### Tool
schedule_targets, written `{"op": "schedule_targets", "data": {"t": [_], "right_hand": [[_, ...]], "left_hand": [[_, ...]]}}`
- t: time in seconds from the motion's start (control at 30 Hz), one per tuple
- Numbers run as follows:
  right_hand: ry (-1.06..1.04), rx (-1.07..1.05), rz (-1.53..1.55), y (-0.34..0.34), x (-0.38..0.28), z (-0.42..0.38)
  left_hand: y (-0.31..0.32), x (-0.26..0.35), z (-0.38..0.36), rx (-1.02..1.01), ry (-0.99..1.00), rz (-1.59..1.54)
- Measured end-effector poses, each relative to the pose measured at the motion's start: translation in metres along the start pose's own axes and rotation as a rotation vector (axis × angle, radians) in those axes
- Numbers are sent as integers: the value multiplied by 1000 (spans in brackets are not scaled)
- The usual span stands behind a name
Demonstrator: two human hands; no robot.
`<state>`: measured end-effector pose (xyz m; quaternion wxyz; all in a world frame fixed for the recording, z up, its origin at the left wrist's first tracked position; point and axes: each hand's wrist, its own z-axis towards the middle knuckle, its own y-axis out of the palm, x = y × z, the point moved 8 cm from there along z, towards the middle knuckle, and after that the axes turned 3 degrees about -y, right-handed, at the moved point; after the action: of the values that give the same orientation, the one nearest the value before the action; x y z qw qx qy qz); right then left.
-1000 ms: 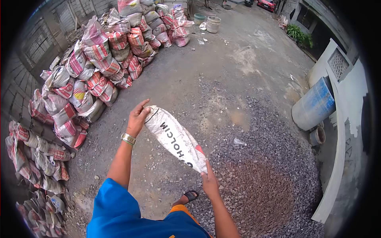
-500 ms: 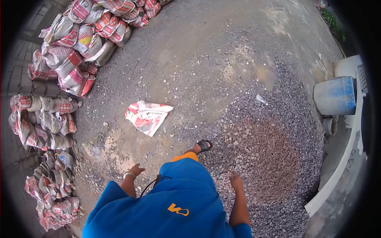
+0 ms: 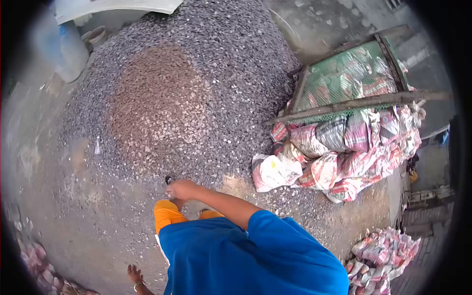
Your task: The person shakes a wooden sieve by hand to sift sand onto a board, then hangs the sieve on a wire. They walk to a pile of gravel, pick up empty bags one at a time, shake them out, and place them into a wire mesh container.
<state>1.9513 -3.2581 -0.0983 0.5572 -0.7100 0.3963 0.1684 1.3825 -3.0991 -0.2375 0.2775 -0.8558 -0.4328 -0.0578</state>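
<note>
both hands hang empty, right hand (image 3: 181,189) loosely clenched just beside the gravel pile (image 3: 162,98), left hand (image 3: 133,274) released.

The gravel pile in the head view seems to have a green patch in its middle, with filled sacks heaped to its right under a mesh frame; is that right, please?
Not quite: the head view shows the patch in the middle of the gravel pile as reddish-brown, not green. The rest holds: filled sacks lie heaped to its right, under the mesh frame.
</note>
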Motion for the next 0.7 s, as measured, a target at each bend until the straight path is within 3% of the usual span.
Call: {"op": "schedule_targets", "data": {"t": [0.07, 0.13, 0.17, 0.2, 0.23, 0.27, 0.37, 0.4, 0.43, 0.47, 0.53, 0.57, 0.6, 0.63, 0.7], "right_hand": [[296, 126, 97, 34, 75, -90], [709, 299, 232, 82, 150, -206], [796, 333, 217, 106, 172, -268], [960, 408, 259, 122, 178, -335], [1142, 469, 299, 123, 157, -401], [1176, 558, 280, 152, 163, -455], [1444, 968, 259, 195, 94, -593], [1523, 1131, 271, 215, 67, -621], [1598, 1259, 273, 237, 36, -640], [1597, 1233, 262, 243, 19, -636], [1550, 1700, 869, 317, -21, -616], [1584, 1506, 988, 333, -36, -592], [1502, 1475, 933, 354, -39, -570], [1458, 1278, 831, 376, -38, -551], [1407, 1220, 908, 388, -56, -509]], "left_hand": [[14, 26, -7, -63, -31, 99], [50, 63, -19, -283, 133, 364], [71, 84, -27, -376, 275, 504], [88, 100, -28, -391, 271, 442], [107, 116, -35, -424, 329, 414], [122, 125, -38, -480, 329, 473], [175, 158, -36, -649, 358, 720], [197, 175, -15, -693, 456, 813], [199, 177, 12, -725, 522, 894], [208, 188, 27, -731, 571, 836], [212, 219, 15, -693, 578, 696], [216, 235, -15, -664, 538, 609], [223, 247, -29, -664, 542, 633], [231, 250, -41, -688, 524, 640], [231, 243, -45, -701, 509, 657]]}}
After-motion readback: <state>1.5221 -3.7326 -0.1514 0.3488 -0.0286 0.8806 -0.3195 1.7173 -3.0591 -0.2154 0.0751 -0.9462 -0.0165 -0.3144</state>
